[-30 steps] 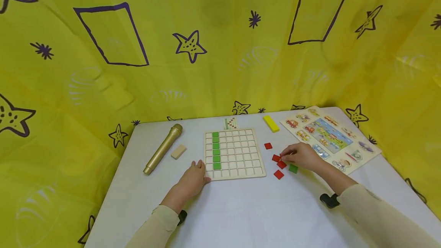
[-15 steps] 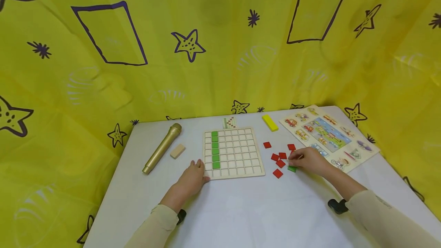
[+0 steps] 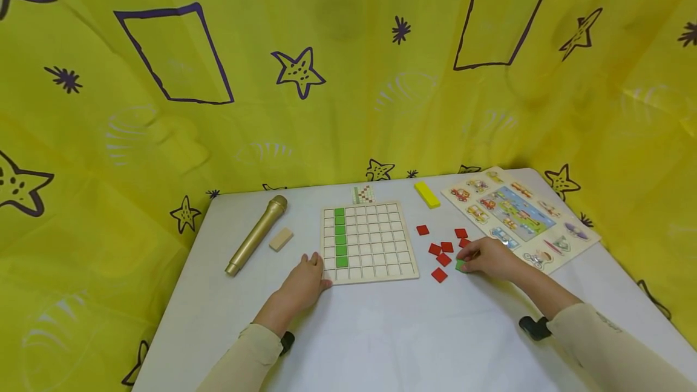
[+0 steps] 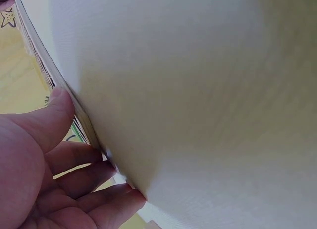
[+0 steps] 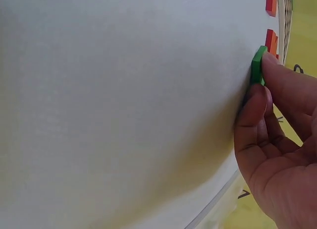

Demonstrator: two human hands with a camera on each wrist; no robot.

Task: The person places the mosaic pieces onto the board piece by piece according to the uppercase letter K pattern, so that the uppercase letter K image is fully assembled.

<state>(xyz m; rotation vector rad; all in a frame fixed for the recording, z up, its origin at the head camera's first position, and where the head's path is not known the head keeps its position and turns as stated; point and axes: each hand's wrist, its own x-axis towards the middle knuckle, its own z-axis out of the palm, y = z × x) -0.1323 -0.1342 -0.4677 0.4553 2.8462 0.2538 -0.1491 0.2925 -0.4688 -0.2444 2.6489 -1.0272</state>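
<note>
My left hand (image 3: 302,282) holds the near left corner of a wooden grid board (image 3: 376,272). In the left wrist view, the thumb (image 4: 60,106) lies against the board's edge and the fingers bend around its corner. Green square tiles (image 3: 340,239) fill several cells of the board's second column. My right hand (image 3: 492,259) pinches a single green tile (image 5: 257,65) between thumb and fingertips, close over the table. Several red tiles (image 3: 438,274) are scattered just left of that hand, right of the board.
Behind the board lies a small pattern card (image 3: 363,194). A gold microphone (image 3: 256,236) and a plain wooden block (image 3: 281,239) lie to the left. On the right are a yellow block (image 3: 427,195) and a vehicle picture puzzle (image 3: 566,230). A yellow curtain (image 3: 337,126) hangs behind the table.
My right hand has moved right from the red tiles, leaving more of them in view, and now grips the green tile that was lying on the table. The left hand stays at the board's corner.
</note>
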